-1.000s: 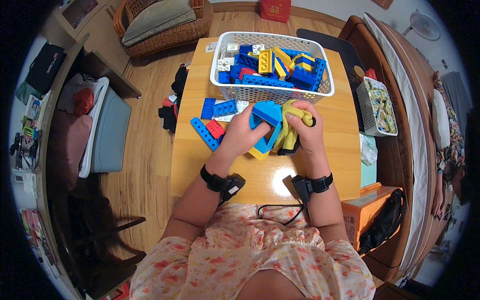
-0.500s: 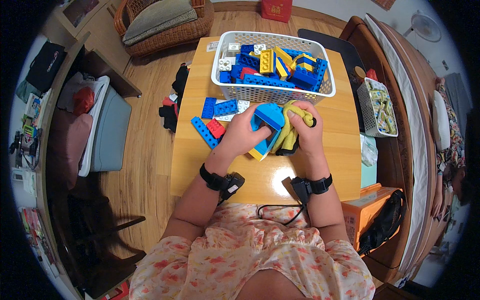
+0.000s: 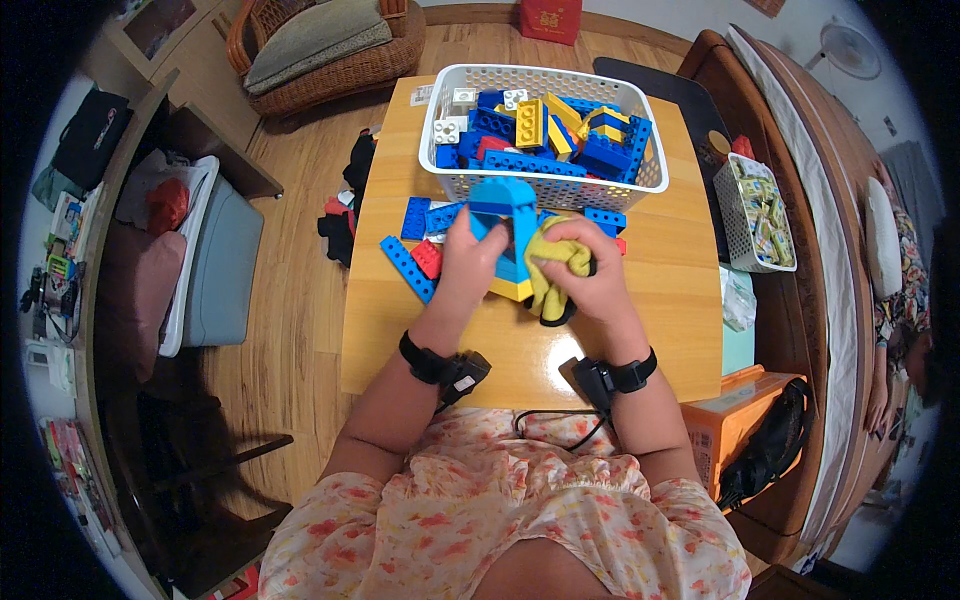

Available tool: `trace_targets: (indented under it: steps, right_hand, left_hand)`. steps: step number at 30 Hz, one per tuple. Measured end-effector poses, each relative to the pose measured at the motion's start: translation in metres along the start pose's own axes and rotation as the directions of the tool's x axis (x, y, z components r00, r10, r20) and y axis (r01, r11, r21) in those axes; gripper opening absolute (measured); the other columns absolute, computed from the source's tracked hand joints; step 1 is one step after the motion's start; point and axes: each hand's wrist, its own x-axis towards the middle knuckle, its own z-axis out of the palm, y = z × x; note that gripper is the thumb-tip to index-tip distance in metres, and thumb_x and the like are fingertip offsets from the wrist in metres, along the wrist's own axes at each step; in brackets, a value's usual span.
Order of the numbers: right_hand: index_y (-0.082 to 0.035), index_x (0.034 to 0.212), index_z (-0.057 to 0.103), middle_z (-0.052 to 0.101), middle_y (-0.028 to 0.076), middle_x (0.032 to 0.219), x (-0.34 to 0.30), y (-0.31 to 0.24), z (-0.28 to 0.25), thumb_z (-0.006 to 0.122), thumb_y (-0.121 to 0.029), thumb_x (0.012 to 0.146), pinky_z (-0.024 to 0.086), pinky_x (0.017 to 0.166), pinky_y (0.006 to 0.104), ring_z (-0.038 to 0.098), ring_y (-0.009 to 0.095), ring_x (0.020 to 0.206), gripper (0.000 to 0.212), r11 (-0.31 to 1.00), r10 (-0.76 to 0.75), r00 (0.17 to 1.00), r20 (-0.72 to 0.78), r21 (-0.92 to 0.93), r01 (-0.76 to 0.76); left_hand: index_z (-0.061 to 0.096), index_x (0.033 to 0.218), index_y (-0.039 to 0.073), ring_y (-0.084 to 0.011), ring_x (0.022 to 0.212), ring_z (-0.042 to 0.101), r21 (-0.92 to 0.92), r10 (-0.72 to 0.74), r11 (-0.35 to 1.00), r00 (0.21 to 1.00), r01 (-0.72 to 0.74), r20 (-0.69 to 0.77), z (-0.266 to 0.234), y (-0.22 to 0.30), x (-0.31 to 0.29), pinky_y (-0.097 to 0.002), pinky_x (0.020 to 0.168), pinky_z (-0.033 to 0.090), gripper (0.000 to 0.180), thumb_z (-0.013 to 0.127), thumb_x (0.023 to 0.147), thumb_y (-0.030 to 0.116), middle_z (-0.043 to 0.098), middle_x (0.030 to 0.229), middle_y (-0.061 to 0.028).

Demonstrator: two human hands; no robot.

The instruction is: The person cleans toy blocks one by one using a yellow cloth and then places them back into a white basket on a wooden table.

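My left hand (image 3: 474, 262) is closed around a light-blue toy building block (image 3: 523, 215) with an arched top and a yellow piece at its lower end. It is held up off the table, tilted. In my right hand (image 3: 598, 272) is a crumpled yellow-green cloth (image 3: 548, 290) with dark edging, pressed against the block's right side. Left of my hands lie a long blue block (image 3: 408, 268), a red block (image 3: 427, 259) and a flat blue block (image 3: 416, 218). Another blue block (image 3: 606, 219) sits behind my right hand. My fingers hide part of the block and cloth.
A white perforated basket (image 3: 540, 184) full of blue, yellow, red and white blocks stands at the table's (image 3: 660, 330) far side. To the right are a smaller white basket (image 3: 760, 215) of packets and an orange box (image 3: 735, 420). A blue-grey bin (image 3: 225, 255) stands left.
The light-blue block has shifted left and turned more upright. The cloth has moved left and lower along its side with my right hand. Blocks behind that hand have come into view.
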Motion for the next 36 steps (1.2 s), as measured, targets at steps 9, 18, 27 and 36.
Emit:
trace_targets:
  steps: [9,18,27,36]
  right_hand:
    - [-0.005,0.094,0.068,0.065,0.006,0.088,0.002,-0.007,0.006,0.081,-0.006,0.073,0.047,0.073,0.0327,0.06,0.022,0.081,0.025,0.992,-0.079,0.996,0.044,-0.098,0.083]
    - [-0.003,0.098,0.064,0.064,0.004,0.096,0.001,0.0,0.0,0.076,-0.003,0.08,0.049,0.08,0.0283,0.06,0.014,0.091,0.022,0.995,0.085,0.966,-0.244,0.078,-0.068]
    - [-0.002,0.098,0.063,0.063,0.003,0.099,0.0,-0.001,-0.002,0.074,-0.001,0.082,0.049,0.079,0.0268,0.059,0.012,0.091,0.019,0.971,0.13,0.957,-0.259,0.228,-0.07]
    - [-0.003,0.097,0.064,0.063,0.005,0.097,0.0,0.0,-0.003,0.075,-0.001,0.08,0.049,0.079,0.028,0.06,0.014,0.089,0.02,0.982,0.1,0.957,-0.271,0.183,-0.05]
  left_hand:
    - [0.05,0.125,0.002,-0.012,0.095,0.061,-0.166,0.032,0.985,0.993,-0.052,-0.117,-0.002,0.004,0.005,-0.0273,0.083,0.05,0.028,0.055,0.098,0.008,0.063,0.112,-0.0056]
    - [0.046,0.132,0.001,-0.0119,0.103,0.058,-0.033,0.04,0.999,0.977,-0.034,0.208,0.001,-0.001,-0.004,-0.0291,0.09,0.049,0.048,0.067,0.095,0.022,0.061,0.116,-0.0052]
    - [0.03,0.146,0.004,-0.0234,0.125,0.047,0.244,0.134,0.953,0.974,-0.178,0.184,0.002,-0.013,-0.004,-0.0374,0.105,0.04,0.085,0.077,0.086,0.041,0.047,0.137,-0.0149]
    - [0.027,0.144,0.007,-0.0202,0.119,0.049,0.261,0.075,0.958,0.98,-0.122,0.182,0.007,-0.002,-0.011,-0.037,0.101,0.043,0.083,0.08,0.082,0.022,0.05,0.129,-0.0116]
